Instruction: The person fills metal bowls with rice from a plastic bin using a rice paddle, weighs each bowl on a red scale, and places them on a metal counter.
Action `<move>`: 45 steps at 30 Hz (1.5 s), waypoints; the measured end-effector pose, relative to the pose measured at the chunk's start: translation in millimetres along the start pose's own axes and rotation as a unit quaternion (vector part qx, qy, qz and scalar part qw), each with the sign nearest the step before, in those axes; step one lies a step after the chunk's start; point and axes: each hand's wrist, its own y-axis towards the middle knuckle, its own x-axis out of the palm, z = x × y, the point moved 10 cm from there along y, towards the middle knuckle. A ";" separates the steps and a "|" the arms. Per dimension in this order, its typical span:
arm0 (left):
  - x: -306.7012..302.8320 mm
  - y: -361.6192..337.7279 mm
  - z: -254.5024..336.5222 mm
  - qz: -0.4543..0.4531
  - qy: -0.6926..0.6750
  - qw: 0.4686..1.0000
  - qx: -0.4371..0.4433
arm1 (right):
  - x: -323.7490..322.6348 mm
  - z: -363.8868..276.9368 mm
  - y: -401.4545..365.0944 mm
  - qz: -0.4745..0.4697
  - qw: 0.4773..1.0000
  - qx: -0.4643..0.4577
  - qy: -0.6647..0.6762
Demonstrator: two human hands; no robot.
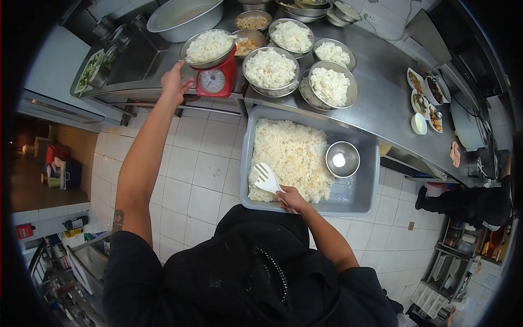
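My left hand (176, 84) is beside the red scale (217, 80), its fingers apart and nothing in them. On top of the scale rests a metal bowl of rice (209, 49). My right hand (292, 198) grips the handle of a white slotted rice paddle (267, 178), whose head lies over the rice (289, 147) in a large grey tub (372, 180). An empty metal bowl (342, 159) sits in the right part of that tub. More rice-filled bowls (271, 68) stand on the steel counter just beyond the tub.
A wide grey basin (185, 22) stands at the back left, near the sink (136, 65). Small dishes of food (419, 103) are on the right of the counter (376, 92), near a pink cloth (455, 154). Another person (463, 204) in dark clothes is at the far right.
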 end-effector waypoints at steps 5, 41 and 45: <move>5.0 -3.9 8.4 0.005 -0.006 1.000 0.012 | -10.6 -2.1 -15.5 -0.054 0.993 0.031 0.102; 22.8 -154.8 -91.5 -0.046 0.059 0.972 0.224 | -107.5 -97.9 -172.8 0.192 0.966 -0.143 0.100; 34.7 -222.3 -206.5 -0.123 0.143 0.977 0.098 | -110.2 -122.2 -183.8 0.277 0.940 -0.197 0.028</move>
